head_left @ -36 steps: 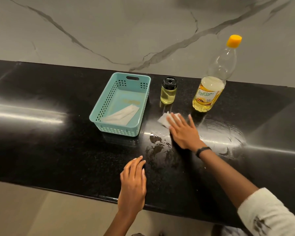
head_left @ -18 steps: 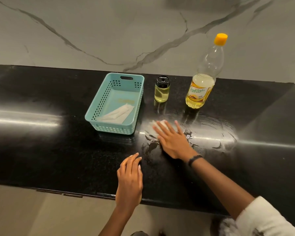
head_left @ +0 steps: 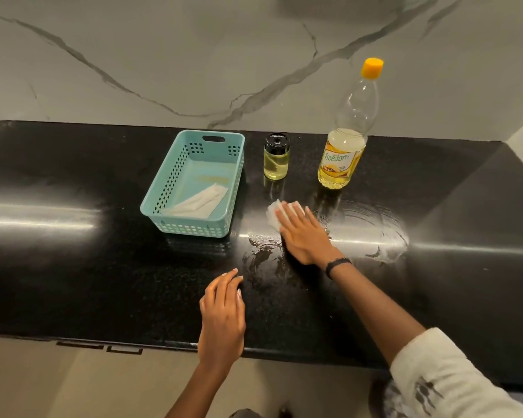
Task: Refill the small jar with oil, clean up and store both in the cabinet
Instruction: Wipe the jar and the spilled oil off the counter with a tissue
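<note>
Right hand (head_left: 305,236) slid the tissue (head_left: 274,214) (pressed flat) toward the jar (head_left: 276,156).

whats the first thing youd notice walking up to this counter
The right hand lies flat on a white tissue, pressing it to the black counter amid shiny smears in front of the oil bottle. That tall yellow-capped bottle stands at the back, with the small jar of oil to its left. Further left sits a teal basket with a folded tissue inside, and the left hand rests near the front edge.
</note>
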The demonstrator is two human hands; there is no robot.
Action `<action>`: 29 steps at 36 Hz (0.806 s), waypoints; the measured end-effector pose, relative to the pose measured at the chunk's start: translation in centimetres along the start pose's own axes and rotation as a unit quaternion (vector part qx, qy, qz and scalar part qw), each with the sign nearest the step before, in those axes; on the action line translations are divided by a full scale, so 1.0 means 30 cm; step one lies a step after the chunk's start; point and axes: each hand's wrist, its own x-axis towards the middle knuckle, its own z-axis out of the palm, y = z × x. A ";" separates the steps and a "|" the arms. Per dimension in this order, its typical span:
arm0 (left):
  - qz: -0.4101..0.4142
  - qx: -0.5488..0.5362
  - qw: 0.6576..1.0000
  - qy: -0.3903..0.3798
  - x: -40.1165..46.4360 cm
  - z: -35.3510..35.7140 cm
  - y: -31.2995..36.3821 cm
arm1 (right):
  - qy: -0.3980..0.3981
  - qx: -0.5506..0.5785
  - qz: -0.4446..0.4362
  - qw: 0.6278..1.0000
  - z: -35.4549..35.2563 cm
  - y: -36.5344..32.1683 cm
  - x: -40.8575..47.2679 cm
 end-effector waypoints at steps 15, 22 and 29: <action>0.005 -0.002 1.000 0.001 -0.002 0.004 -0.001 | -0.023 0.035 0.183 0.982 -0.040 0.190 -0.042; 0.012 0.009 1.000 -0.006 -0.004 0.006 -0.008 | -0.007 0.025 0.063 0.998 -0.015 0.085 -0.134; 0.013 -0.003 1.000 -0.004 -0.005 0.009 -0.009 | -0.014 0.013 0.102 0.995 0.002 0.227 -0.366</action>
